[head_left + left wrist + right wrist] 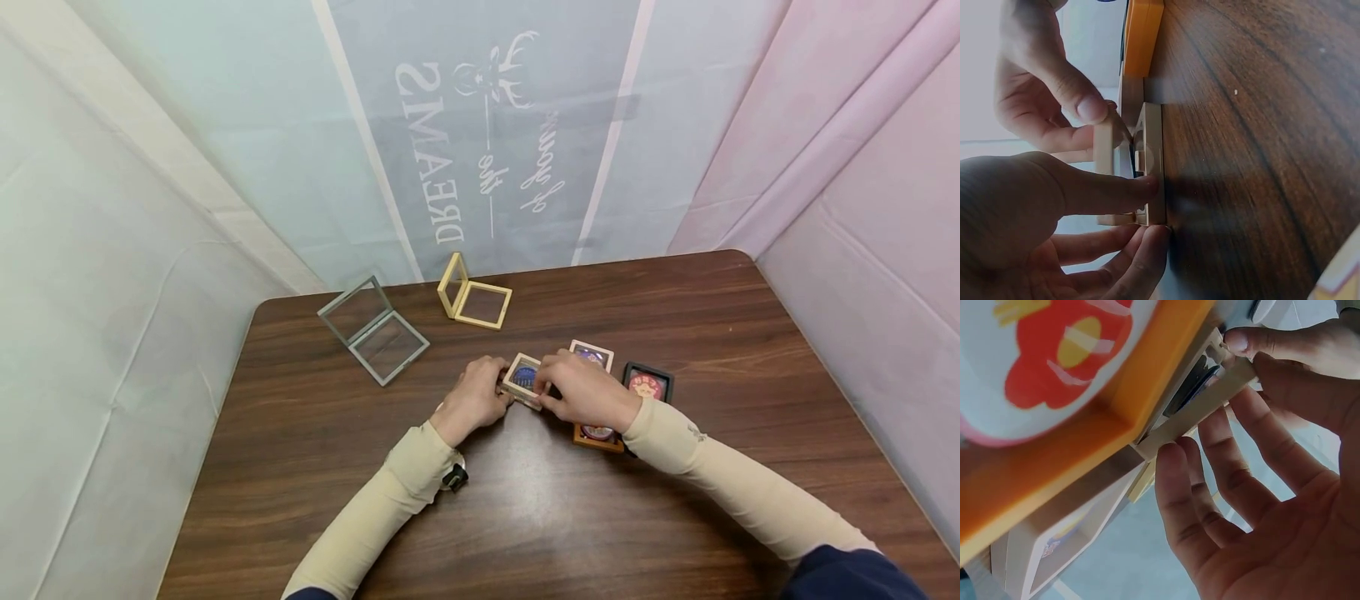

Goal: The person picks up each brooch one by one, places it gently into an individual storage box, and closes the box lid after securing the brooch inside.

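A small cream display frame [516, 389] with clear film and a round blue badge [525, 377] is between my two hands at the middle of the table. In the left wrist view its upper half [1104, 147] stands slightly apart from its lower half [1155, 140]. My left hand [474, 395] grips the lower half, thumb on one side and fingers at the edge. My right hand [588, 390] pinches the upper half; in the right wrist view its thumb and fingers lie along the frame's edge. The badge is partly hidden by the right fingers.
Beyond the hands, a grey-green frame [364, 364] and a yellow frame [480, 323] stand opened. Around my right hand lie a pale pink frame [609, 358], a black frame [670, 388] with a red badge, and an orange frame [588, 442]. Curtains surround the table [315, 467].
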`<control>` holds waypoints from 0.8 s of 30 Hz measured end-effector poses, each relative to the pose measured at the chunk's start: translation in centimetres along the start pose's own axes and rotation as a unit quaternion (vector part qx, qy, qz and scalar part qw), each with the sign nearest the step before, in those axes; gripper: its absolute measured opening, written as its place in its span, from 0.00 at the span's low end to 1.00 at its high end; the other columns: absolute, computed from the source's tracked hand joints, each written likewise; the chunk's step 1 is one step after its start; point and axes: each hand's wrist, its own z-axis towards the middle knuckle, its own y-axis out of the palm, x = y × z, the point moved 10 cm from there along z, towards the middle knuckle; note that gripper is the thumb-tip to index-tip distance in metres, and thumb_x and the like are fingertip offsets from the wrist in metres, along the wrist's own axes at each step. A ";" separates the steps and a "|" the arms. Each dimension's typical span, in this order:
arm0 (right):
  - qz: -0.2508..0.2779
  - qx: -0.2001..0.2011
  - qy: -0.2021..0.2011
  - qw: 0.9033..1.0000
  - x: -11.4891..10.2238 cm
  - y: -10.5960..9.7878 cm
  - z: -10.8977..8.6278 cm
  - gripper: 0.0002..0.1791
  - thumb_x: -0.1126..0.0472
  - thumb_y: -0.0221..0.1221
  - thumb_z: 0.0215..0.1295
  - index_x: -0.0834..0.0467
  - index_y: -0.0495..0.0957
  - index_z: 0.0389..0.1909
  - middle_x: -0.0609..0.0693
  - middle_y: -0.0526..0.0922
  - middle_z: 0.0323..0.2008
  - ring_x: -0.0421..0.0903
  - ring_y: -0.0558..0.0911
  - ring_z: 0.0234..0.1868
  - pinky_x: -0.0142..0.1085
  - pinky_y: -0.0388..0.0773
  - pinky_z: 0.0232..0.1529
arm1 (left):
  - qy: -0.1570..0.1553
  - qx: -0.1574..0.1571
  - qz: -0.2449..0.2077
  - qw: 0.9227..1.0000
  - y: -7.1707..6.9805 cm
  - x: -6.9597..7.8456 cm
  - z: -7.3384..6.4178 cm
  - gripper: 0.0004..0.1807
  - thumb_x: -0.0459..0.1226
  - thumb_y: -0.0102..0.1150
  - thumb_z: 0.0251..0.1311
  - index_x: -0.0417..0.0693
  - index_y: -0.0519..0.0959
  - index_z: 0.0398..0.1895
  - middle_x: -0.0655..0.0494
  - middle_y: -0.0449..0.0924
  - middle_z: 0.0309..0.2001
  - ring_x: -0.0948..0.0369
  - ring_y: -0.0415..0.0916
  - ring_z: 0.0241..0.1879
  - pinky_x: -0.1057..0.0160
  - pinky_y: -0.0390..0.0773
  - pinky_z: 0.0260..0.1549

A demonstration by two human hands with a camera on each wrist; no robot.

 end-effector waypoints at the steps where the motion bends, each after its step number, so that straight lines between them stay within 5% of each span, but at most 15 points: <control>1: -0.001 -0.002 0.000 1.000 0.0 0.1 0.0 0.04 0.62 0.73 0.64 0.50 0.88 0.32 0.43 0.85 0.35 0.42 0.80 0.37 0.39 0.79 0.38 | -0.001 0.000 -0.002 1.000 0.0 0.0 0.0 0.20 0.33 0.73 0.64 0.42 0.83 0.59 0.52 0.80 0.44 0.61 0.74 0.36 0.62 0.77 0.36; 15: -0.012 0.001 -0.012 1.000 -0.5 0.3 -0.2 0.05 0.62 0.75 0.62 0.51 0.89 0.31 0.44 0.86 0.36 0.44 0.80 0.38 0.39 0.80 0.38 | 0.002 -0.019 -0.022 1.000 0.5 -0.3 0.2 0.21 0.35 0.75 0.63 0.41 0.83 0.59 0.53 0.78 0.43 0.62 0.74 0.37 0.65 0.77 0.35; 24: -0.003 0.007 -0.024 1.000 -0.4 0.2 -0.3 0.06 0.64 0.76 0.61 0.52 0.89 0.29 0.44 0.86 0.35 0.44 0.81 0.39 0.40 0.83 0.40 | 0.023 -0.032 -0.043 0.998 0.6 0.0 0.3 0.15 0.36 0.63 0.74 0.37 0.83 0.58 0.49 0.81 0.46 0.60 0.78 0.43 0.65 0.81 0.42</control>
